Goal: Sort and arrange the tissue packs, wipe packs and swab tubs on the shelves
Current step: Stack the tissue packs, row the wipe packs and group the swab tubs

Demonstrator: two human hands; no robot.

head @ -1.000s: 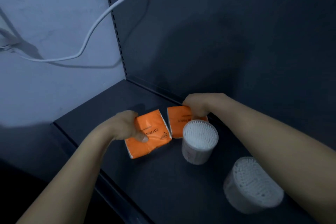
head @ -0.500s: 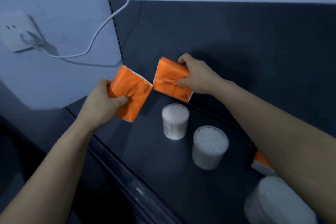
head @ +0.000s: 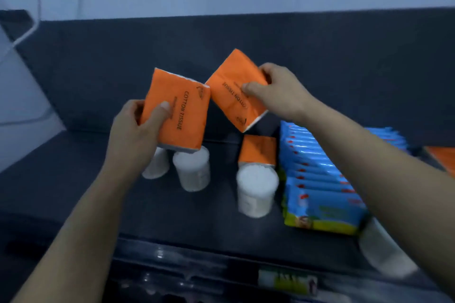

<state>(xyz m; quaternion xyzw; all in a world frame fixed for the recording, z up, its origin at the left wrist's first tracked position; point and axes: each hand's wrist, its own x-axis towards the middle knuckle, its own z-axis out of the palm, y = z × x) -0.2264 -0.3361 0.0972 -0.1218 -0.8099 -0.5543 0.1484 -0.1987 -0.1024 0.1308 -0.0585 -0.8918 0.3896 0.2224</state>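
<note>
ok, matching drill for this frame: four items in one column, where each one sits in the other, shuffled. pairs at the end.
Things:
1. left-hand pack
2. right-hand pack
3. unheld orange pack
4. wipe packs

Places:
A. held tilted, highest of all
B. in a row at the right of the shelf
C. held in front of two swab tubs
D. standing on the shelf, right behind the lone swab tub

Pairs: 1-C, 2-A, 3-D, 4-B

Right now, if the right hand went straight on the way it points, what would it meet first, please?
Probably the tissue pack in the left hand: the right hand points left, and its own pack nearly touches that corner. Depth is unclear; it might instead reach the back panel.
</note>
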